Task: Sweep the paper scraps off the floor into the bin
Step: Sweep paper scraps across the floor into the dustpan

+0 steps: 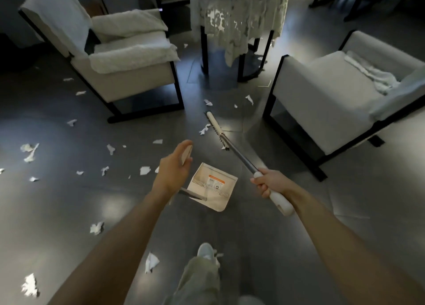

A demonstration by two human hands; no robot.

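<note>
White paper scraps (145,170) lie scattered over the dark tiled floor, mostly to the left and ahead between the chairs. My right hand (268,182) grips the white handle of a broom (239,158). Its brush head (217,127) rests on the floor ahead, with a scrap (204,128) just left of it. My left hand (177,166) holds the white top of the dustpan's upright handle. The cream dustpan (213,187) sits on the floor below and between my hands. No bin is in view.
A cushioned armchair (124,58) stands at the left and another armchair (333,93) at the right. A round table with a lace cloth (239,17) is ahead between them. My leg and white shoe (205,251) are at the bottom centre.
</note>
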